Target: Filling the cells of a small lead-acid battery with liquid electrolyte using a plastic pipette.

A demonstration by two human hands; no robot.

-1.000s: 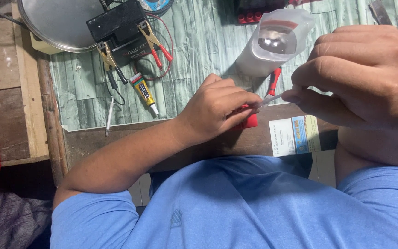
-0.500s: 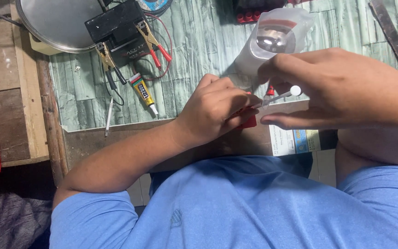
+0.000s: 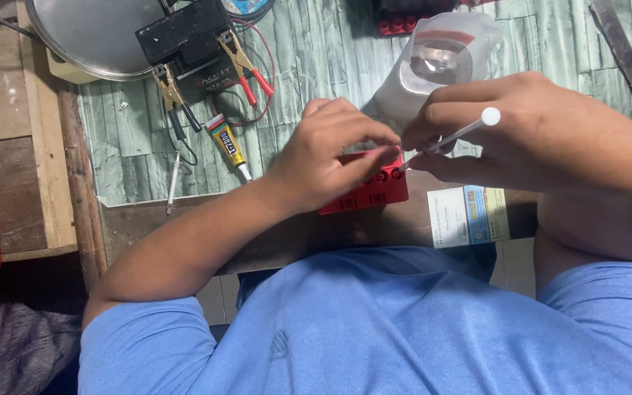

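Left hand (image 3: 330,157) pinches the red block (image 3: 371,192); right hand (image 3: 543,139) grips a white stick (image 3: 456,135), which may slip off its holes.

A workbench (image 3: 316,66), covered with a pale green wood-plank-pattern sheet, is carrying the items. Its bare brown wooden front edge (image 3: 184,219) is running along the near side, and a white and blue label (image 3: 468,216) is sticking to that edge at the right. On the covering, a black rectangular battery (image 3: 184,33) is sitting at the upper left with clamps and red wires attached. A small glue tube (image 3: 227,144) is lying just below it, nozzle pointing toward the front edge. A thin pale stick (image 3: 175,183) is lying to the left of the tube. A clear plastic bag (image 3: 433,62) is resting at the upper centre. A round metal lid (image 3: 89,36) is sitting at the upper left corner.
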